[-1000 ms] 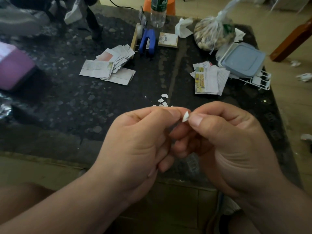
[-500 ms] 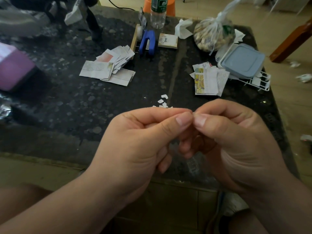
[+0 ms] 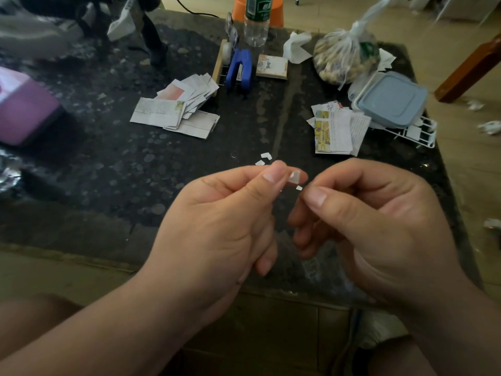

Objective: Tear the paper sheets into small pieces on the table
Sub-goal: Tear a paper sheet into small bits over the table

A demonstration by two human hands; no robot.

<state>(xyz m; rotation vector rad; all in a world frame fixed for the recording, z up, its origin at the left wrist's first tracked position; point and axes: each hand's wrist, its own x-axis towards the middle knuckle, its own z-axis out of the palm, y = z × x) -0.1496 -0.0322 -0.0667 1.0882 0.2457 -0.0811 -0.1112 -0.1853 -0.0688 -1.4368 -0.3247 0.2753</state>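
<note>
Paper scrap (image 3: 294,177) sits pinched in your left hand (image 3: 217,221); your right hand (image 3: 379,226), fingers curled, seems to nip a smaller fleck (image 3: 299,188) just beside it. The nearest stack (image 3: 333,131) lies ahead on the table (image 3: 108,185), to the right and closer to your right hand.

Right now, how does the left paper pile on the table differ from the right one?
The left pile is fanned out loosely; the right pile is stacked more squarely. The left pile shows a pink patch; the right pile's top sheet has a yellow picture strip. The right pile lies beside the lidded box, the left pile beside the blue stapler. Both lie flat on the dark table.
</note>
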